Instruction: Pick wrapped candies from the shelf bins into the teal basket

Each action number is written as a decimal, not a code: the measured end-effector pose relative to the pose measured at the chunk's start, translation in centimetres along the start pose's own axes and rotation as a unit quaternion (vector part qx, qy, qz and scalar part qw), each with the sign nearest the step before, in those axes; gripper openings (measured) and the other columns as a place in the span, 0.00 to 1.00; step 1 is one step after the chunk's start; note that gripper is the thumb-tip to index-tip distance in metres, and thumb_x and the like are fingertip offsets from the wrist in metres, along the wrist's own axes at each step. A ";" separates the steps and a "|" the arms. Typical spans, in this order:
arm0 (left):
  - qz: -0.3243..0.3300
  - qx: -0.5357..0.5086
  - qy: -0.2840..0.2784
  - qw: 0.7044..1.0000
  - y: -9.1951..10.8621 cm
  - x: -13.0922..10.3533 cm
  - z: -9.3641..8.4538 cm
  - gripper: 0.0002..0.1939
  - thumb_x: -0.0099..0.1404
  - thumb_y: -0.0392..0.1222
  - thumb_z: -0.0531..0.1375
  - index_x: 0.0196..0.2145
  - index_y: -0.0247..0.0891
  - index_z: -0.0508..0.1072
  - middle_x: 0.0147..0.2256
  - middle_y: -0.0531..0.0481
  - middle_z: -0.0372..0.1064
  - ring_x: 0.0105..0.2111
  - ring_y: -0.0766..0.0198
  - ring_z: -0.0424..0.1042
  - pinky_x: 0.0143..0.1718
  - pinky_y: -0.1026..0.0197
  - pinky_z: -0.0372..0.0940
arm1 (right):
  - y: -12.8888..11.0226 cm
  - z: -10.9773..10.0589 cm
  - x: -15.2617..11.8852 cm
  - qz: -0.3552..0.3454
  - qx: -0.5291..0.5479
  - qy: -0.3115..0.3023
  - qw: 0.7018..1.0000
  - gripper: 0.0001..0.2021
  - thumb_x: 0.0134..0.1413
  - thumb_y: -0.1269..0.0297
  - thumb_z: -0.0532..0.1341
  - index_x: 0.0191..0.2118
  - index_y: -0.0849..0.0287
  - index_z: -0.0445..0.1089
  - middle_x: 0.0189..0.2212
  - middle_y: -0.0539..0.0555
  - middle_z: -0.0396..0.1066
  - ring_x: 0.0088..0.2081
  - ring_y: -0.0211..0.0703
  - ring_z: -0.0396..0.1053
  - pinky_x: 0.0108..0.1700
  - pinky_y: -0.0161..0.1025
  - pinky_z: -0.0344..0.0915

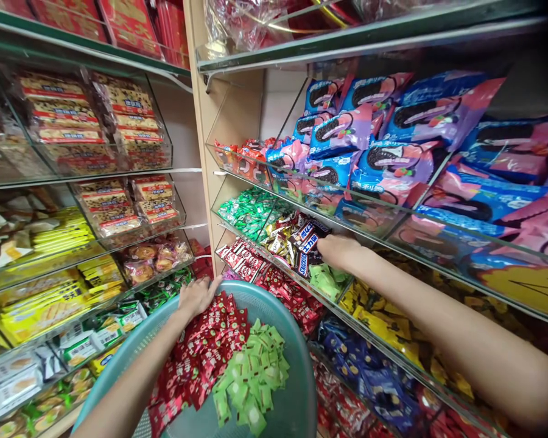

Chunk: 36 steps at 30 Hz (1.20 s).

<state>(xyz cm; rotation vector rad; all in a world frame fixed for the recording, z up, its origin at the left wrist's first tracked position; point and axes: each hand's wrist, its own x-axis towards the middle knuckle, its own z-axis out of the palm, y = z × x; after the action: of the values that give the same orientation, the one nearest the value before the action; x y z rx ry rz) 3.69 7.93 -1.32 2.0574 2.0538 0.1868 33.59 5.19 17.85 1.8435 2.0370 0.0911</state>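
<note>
A green plastic basket (288, 304) stands low in the middle, with red candy packets (201, 347) on its left and light green packets (256, 371) on its right. My left hand (200, 296) rests at the basket's far left rim, beside the red packets, fingers spread. My right hand (340, 252) reaches into a shelf compartment next to dark Snickers bars (308, 237), just above some light green packets (324, 278). Its fingertips are hidden, so whether it holds anything does not show.
Glass-fronted shelves surround the basket. Blue and pink cookie packs (393, 164) lie on the shelf just above my right forearm. Yellow packets (388, 322) sit below it. Packaged cakes (130, 121) and a wooden post (203, 134) are at the left.
</note>
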 end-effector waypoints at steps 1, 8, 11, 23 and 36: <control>0.001 -0.001 0.000 1.000 -0.1 0.0 0.0 0.39 0.56 0.67 0.30 0.37 0.38 0.70 0.43 0.37 0.70 0.45 0.50 0.67 0.45 0.47 0.55 | 0.0 0.1 0.1 0.004 -0.004 -0.013 1.000 0.14 0.46 0.75 0.58 0.41 0.69 0.71 0.40 0.68 0.70 0.42 0.53 0.69 0.38 0.41 0.64; -0.016 0.005 0.002 1.000 -0.6 0.0 0.0 0.39 0.56 0.67 0.30 0.37 0.38 0.70 0.40 0.37 0.71 0.43 0.49 0.68 0.46 0.47 0.54 | 0.1 0.6 0.0 -0.016 -0.007 -0.046 0.999 0.16 0.48 0.75 0.58 0.45 0.63 0.69 0.43 0.65 0.69 0.44 0.52 0.68 0.43 0.42 0.65; -0.015 0.006 -0.001 1.000 -0.5 0.0 -0.1 0.39 0.56 0.67 0.30 0.37 0.38 0.70 0.41 0.37 0.71 0.43 0.50 0.68 0.46 0.47 0.54 | 0.0 0.5 -0.1 -0.015 -0.005 -0.041 0.999 0.14 0.49 0.74 0.57 0.43 0.63 0.70 0.43 0.65 0.69 0.44 0.52 0.68 0.42 0.42 0.65; -0.004 0.014 0.005 1.000 -0.3 0.2 0.1 0.39 0.56 0.66 0.30 0.35 0.38 0.70 0.40 0.38 0.72 0.43 0.50 0.69 0.46 0.49 0.55 | -1.2 -0.6 -4.9 -0.032 -0.075 0.159 0.984 0.12 0.56 0.70 0.49 0.33 0.63 0.70 0.33 0.63 0.71 0.39 0.49 0.67 0.35 0.39 0.59; -0.006 0.008 -0.003 1.000 -0.1 0.1 0.1 0.41 0.56 0.67 0.29 0.39 0.37 0.70 0.42 0.36 0.71 0.45 0.49 0.67 0.46 0.48 0.54 | -6.9 6.2 -6.2 -0.237 0.070 0.152 0.957 0.06 0.51 0.70 0.54 0.31 0.61 0.69 0.31 0.53 0.70 0.36 0.42 0.64 0.38 0.38 0.53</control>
<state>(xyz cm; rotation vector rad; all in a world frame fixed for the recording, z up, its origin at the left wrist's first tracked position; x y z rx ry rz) 3.61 8.01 -1.41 2.0523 2.0700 0.1617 29.47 -3.06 11.52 1.4292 2.7103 0.1047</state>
